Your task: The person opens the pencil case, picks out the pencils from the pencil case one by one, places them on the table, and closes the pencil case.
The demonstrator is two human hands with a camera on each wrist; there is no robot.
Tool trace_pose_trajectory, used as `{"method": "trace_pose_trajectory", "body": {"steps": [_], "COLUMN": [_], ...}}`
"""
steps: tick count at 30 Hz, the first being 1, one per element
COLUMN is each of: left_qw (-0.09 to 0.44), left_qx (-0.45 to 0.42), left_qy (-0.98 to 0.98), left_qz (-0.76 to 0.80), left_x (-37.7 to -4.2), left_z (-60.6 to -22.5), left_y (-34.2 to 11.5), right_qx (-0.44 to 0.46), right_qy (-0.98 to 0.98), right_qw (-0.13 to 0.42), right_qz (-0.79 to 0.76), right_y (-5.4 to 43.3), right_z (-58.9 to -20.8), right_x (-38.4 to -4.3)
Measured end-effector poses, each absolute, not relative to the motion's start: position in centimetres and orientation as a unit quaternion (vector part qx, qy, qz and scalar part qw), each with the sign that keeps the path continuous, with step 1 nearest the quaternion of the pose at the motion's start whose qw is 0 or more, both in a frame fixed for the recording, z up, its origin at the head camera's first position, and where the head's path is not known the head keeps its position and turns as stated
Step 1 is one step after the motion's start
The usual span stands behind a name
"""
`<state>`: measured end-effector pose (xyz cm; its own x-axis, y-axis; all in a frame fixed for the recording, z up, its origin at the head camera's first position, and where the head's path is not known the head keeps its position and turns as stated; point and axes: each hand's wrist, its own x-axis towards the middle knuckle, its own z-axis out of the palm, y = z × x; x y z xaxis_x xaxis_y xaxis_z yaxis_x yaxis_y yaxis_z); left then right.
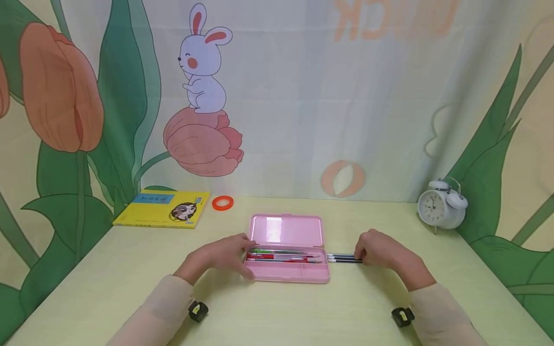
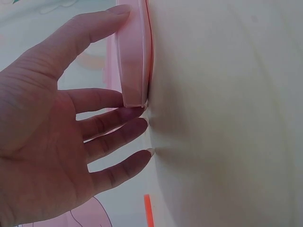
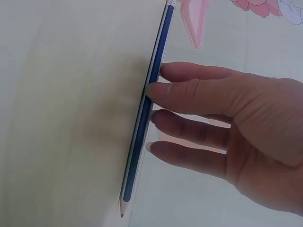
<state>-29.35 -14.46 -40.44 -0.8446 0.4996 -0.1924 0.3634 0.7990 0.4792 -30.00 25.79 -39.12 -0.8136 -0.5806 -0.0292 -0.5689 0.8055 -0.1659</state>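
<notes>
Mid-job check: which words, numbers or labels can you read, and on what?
None reads with certainty.
Backdrop: large orange letters, cut off by the top edge, unclear.
Yellow book: cover print, too small and blurred.
Alarm clock: dial numerals, too small.
Pencil case, blue pencil: no readable text.

Kid-style study desk vs. a printed cloth; home rm. or studio set, can't tell.
Pale-yellow top w/ stationery: open pink pencil case, dark pencils, yellow bk., plus orange ring & white twin-bell alarm clock. Backdrop = hanging fabric w/ soft folds, cartoon print: lg. orange tulip, white rabbit on pink flower, pale orange lettering cut off up top. Print runs along L & R sides too, so rest of rm. hidden.
</notes>
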Motion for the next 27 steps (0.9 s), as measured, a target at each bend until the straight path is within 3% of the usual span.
{"method": "trace_pose_trajectory", "body": {"steps": [27], "left_qw": [0.159], "left_qx": [0.223], "left_qy": [0.938], "left_qz": [0.214], "left_x": [-29.24], "left_z": [-40.46], "left_y": [-14.46], "right_qx": [-0.328], "right_qy": [0.940], "right_qw": [0.035], "right_qz": [-0.091], "right_y": [25.50], "right_z": [-39.19], "right_x": [-30.07]}}
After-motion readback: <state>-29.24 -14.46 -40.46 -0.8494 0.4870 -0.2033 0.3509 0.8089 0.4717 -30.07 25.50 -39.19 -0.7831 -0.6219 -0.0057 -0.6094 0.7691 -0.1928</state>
